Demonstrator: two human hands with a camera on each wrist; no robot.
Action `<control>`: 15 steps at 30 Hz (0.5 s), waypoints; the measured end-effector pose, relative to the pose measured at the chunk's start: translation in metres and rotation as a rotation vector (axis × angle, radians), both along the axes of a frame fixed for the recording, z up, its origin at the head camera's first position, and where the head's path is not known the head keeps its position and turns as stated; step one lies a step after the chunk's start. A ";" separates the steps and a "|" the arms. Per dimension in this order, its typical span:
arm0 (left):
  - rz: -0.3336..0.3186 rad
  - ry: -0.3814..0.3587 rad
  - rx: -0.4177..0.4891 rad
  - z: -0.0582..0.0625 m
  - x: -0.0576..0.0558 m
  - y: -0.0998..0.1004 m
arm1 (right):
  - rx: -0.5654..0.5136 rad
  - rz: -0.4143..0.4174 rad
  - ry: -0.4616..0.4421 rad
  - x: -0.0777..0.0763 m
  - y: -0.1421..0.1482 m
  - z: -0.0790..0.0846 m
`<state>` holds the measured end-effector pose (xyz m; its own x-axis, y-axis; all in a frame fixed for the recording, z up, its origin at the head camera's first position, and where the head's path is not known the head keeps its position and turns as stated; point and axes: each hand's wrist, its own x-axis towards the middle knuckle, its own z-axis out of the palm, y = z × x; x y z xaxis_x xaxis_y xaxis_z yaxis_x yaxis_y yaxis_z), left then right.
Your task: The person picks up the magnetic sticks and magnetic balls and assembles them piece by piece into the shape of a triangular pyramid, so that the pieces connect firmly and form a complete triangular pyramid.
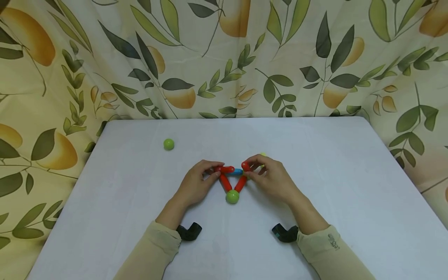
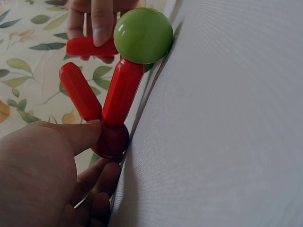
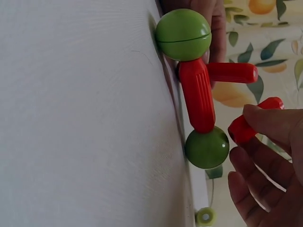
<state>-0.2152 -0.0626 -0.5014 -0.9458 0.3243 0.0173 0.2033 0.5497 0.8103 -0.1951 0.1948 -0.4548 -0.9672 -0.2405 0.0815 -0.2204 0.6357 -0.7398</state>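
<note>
On the white table lies a triangle of rods and balls. Two red rods (image 1: 225, 182) meet at a green ball (image 1: 232, 196) in front, and a blue rod (image 1: 237, 171) spans the back. My left hand (image 1: 196, 182) grips the dark red ball (image 2: 112, 141) at the left corner, thumb on top; a second red rod (image 2: 79, 91) slants up from that ball. Between thumb and fingers, my right hand (image 1: 273, 177) pinches a separate red rod (image 3: 255, 121). Its lower end is close above the green ball (image 3: 207, 147) of the right corner.
Another green ball (image 1: 168, 144) sits at the back left of the table. A yellow-green piece (image 3: 206, 216) lies beyond the right hand, mostly hidden by it in the head view. Black devices (image 1: 189, 232) are at both wrists. A leaf-and-fruit patterned curtain (image 1: 245, 58) hangs behind the table.
</note>
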 end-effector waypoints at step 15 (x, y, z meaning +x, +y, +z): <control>-0.016 0.025 0.011 -0.001 -0.001 -0.002 | 0.032 0.043 0.056 -0.001 -0.003 -0.003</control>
<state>-0.2166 -0.0643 -0.5022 -0.9396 0.3395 0.0447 0.2326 0.5372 0.8107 -0.1960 0.1920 -0.4582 -0.9500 -0.2853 0.1271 -0.2888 0.6476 -0.7051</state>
